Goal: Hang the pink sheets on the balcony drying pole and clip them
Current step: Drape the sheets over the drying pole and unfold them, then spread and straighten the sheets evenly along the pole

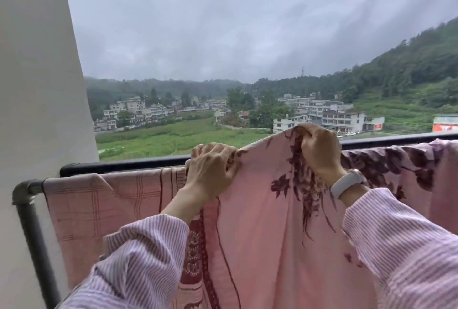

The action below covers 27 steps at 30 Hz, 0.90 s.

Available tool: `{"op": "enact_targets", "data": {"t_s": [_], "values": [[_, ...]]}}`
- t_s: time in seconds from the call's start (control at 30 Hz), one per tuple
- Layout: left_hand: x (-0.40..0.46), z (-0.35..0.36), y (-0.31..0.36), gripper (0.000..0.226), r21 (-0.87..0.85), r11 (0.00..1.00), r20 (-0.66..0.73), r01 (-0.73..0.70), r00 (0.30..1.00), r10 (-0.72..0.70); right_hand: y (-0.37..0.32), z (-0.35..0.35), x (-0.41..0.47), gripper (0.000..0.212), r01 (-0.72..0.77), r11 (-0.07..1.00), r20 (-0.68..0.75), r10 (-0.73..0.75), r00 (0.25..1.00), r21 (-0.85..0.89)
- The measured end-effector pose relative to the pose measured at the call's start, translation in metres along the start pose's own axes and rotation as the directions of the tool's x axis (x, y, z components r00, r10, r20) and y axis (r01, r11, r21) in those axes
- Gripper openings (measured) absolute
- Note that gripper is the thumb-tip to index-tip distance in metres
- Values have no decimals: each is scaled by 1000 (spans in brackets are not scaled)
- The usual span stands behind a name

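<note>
Both hands, left hand (213, 167) and right hand (319, 150), fists bunched on top hem of pink floral sheet (260, 209), lifted above drying pole (34, 186). Limp, likely damp-heavy; hold hem wide.

A sheet (260, 209) hangs between two others draped over the drying pole (32, 186), the railing (124, 165) behind.

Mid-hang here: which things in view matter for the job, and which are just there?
In play: floral pink sheet, gripped by left hand and right hand; drying pole; checked pink sheet, already hung.
Just there: balcony railing; wristband.
</note>
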<state>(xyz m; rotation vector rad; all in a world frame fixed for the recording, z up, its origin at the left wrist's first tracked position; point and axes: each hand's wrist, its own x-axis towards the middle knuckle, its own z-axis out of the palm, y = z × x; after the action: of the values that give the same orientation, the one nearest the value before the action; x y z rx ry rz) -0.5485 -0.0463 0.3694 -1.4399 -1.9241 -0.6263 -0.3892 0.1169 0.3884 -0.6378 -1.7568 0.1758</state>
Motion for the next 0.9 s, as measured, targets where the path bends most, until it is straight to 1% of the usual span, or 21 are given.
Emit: {"op": "enact_targets", "data": {"t_s": [0.07,0.13,0.17,0.23,0.3,0.4,0.47,0.53,0.63,0.73,0.77,0.8,0.87,0.9], "values": [[7,8,11,34,17,1000,5,23,1000,-23,21,-19,14,28,-130,990,-98,124,987,-56],[8,17,21,32,23,999,6,-26,1000,26,37,-31,15,28,-199,967,-80,189,979,-157],[7,19,24,31,16,999,7,-50,999,50,38,-31,10,31,-185,962,-44,180,983,-199],[2,22,25,30,-26,997,-17,-75,997,74,29,-22,-4,41,-67,980,4,69,998,-187],[-5,21,19,28,-78,993,-72,-87,994,82,8,-8,-20,43,86,989,39,-82,996,-121],[-24,13,-5,25,-115,992,-148,-52,988,35,-35,13,-45,43,296,954,107,-290,951,-47],[-43,1,-32,29,-100,995,-187,16,982,-34,-64,31,-64,43,417,909,156,-413,898,2],[-65,-15,-67,33,-68,992,-195,102,974,-113,-92,54,-82,38,488,871,206,-488,848,56],[-102,-47,-131,36,0,975,-190,223,957,-219,-142,91,-105,39,521,848,261,-528,808,101],[-138,-80,-203,34,116,947,-211,299,939,-271,-197,127,-125,39,535,837,279,-544,791,115],[-149,-90,-225,30,141,925,-242,353,918,-314,-215,139,-130,38,541,833,285,-550,785,119],[-160,-99,-244,27,139,892,-280,431,881,-382,-232,150,-136,37,545,829,290,-555,779,125],[-177,-113,-271,23,63,808,-342,585,774,-534,-266,171,-144,31,540,831,295,-554,779,136],[-183,-116,-279,20,20,783,-361,621,735,-574,-280,181,-146,28,532,835,294,-547,784,136]]}}
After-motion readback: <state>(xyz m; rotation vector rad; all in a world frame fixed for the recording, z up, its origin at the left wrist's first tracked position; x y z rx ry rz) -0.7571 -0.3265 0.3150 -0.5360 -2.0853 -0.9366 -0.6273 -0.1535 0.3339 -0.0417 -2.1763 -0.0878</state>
